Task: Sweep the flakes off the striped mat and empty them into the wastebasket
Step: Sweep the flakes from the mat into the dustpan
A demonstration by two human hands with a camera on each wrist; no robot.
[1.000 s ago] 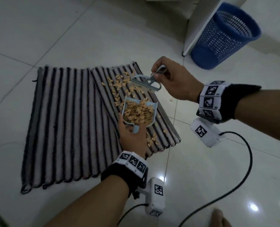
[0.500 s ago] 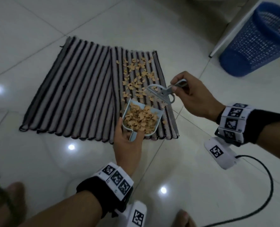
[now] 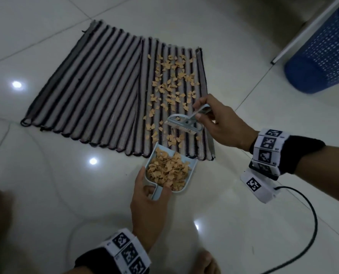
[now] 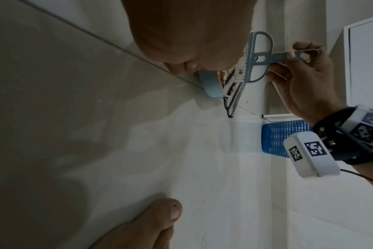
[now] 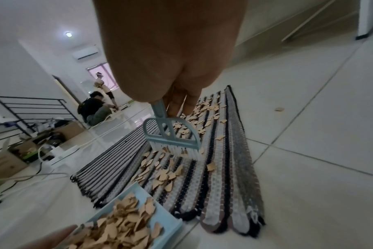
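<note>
Task part done. Dustpan (image 3: 169, 171), heaped, in left hand (image 3: 148, 206) grip, at striped mat (image 3: 97, 91) near edge. Brush (image 3: 182, 123) pinched by right hand (image 3: 222, 125). Flakes (image 3: 170, 91) remain on mat; wastebasket (image 3: 321, 54) far right, unfilled yet.

Wastebasket (image 3: 321, 56) cut by frame edge, its rim out of view.

Both hands curled in grips, left (image 3: 148, 204) nearer, right (image 3: 222, 123) farther forward.
</note>
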